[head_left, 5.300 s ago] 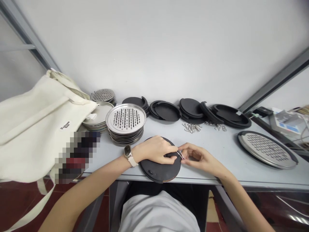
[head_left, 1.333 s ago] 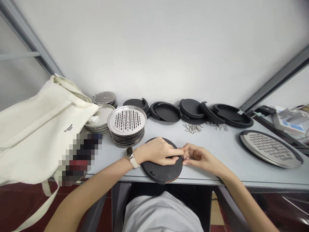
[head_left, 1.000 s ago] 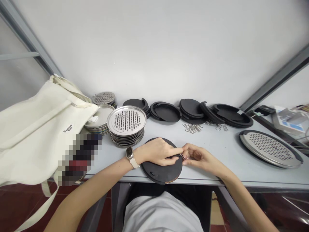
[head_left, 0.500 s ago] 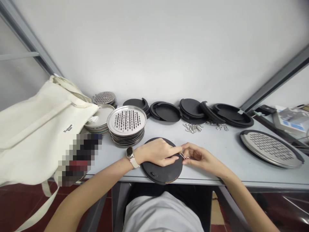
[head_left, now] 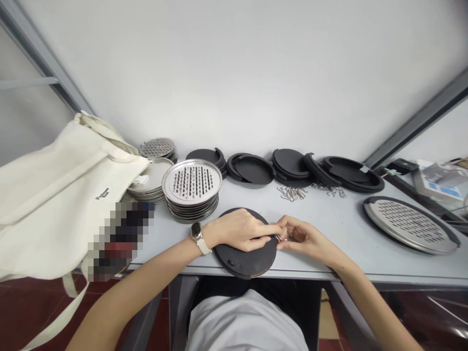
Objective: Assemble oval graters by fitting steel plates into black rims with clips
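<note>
- Black disc [head_left: 248, 261] is pressed by half-curled left fingers [head_left: 263, 230]; grip unclear.
- Beside these, wire clip [head_left: 280, 239] is worked, pinched by right fingers [head_left: 288, 245]; steadiness seems needed.

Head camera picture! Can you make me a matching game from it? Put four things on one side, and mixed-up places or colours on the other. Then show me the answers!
Things:
1. Watch
2. Cloth bag
3. Bent metal piece
4. Nearest black disc

Places or colours:
A. Pinched in the right hand
B. Cream, at the left of the picture
C. Under the left hand
D. Worn on the left arm

Right pairs: 1-D, 2-B, 3-A, 4-C
</note>
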Available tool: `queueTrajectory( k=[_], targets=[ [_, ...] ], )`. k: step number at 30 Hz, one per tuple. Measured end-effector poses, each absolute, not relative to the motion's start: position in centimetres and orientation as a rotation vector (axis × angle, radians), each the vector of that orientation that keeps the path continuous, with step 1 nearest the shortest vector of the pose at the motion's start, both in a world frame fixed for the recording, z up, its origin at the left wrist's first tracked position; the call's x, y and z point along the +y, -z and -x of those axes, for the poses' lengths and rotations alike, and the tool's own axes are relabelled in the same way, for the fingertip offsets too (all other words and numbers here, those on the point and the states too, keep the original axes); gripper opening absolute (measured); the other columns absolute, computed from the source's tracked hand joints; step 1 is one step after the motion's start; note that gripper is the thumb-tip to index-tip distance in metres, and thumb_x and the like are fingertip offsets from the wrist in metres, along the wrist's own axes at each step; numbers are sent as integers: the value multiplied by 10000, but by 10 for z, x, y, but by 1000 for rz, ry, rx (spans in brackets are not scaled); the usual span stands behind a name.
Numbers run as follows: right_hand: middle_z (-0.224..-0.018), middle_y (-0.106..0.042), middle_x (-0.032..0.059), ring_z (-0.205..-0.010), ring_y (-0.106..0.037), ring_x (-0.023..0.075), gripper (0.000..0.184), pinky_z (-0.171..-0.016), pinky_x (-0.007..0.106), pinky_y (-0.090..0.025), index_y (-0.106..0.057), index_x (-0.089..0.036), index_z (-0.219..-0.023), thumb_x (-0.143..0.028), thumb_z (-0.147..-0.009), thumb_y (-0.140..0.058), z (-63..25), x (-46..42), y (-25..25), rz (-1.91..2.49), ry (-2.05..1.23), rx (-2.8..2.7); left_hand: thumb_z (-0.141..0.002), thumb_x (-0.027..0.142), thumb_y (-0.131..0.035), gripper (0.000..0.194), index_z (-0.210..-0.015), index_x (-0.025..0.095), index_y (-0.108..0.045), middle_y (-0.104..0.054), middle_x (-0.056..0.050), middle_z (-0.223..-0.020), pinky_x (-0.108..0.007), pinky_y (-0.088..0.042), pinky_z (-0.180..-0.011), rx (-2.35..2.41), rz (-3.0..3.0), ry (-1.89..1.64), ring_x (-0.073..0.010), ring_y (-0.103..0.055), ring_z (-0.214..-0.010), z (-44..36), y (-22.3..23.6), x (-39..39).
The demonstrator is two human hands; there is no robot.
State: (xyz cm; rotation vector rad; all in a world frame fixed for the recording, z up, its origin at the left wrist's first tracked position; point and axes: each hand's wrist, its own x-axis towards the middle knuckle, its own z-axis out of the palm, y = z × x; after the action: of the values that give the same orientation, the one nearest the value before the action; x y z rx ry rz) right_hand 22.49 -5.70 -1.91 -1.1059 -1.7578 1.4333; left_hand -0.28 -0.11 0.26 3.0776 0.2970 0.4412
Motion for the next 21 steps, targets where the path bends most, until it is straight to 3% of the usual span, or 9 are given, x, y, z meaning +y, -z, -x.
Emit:
queueTrajectory(
  k=[4, 13, 21],
  targets=[
    [-756, -536, -17, -759, -537, 147, 262, -730, 277, -451, -548, -196, -836, -352, -759, -744, -225, -56, 21, 1105, -1428, -1744, -924, 289, -427, 307, -1205, 216, -530, -648, -8, -698, -252, -375, -533, 322, -3069, -433, -156, -589, -590, 2, -2, -1],
    [-762, -531, -30, -742, -520, 137, 329, -730, 278, -451, -538, -214, -1014, -316, -774, -738, -227, -56, 27, 1099, -1442, -1730, -907, 308, -453, 277, -1146, 200, -542, -641, 0, -674, -267, -372, -526, 393, -3036, -426, -168, -592, -571, 1, -3, -3],
    [-815, -513, -21, -750, -507, 134, 307, -713, 266, -445, -535, -217, -1001, -306, -782, -730, -226, -57, 26, 1082, -1453, -1726, -907, 323, -472, 284, -1171, 233, -526, -647, 8, -681, -244, -389, -555, 429, -2979, -378, -166, -605, -584, 1, -6, -2]
  ],
)
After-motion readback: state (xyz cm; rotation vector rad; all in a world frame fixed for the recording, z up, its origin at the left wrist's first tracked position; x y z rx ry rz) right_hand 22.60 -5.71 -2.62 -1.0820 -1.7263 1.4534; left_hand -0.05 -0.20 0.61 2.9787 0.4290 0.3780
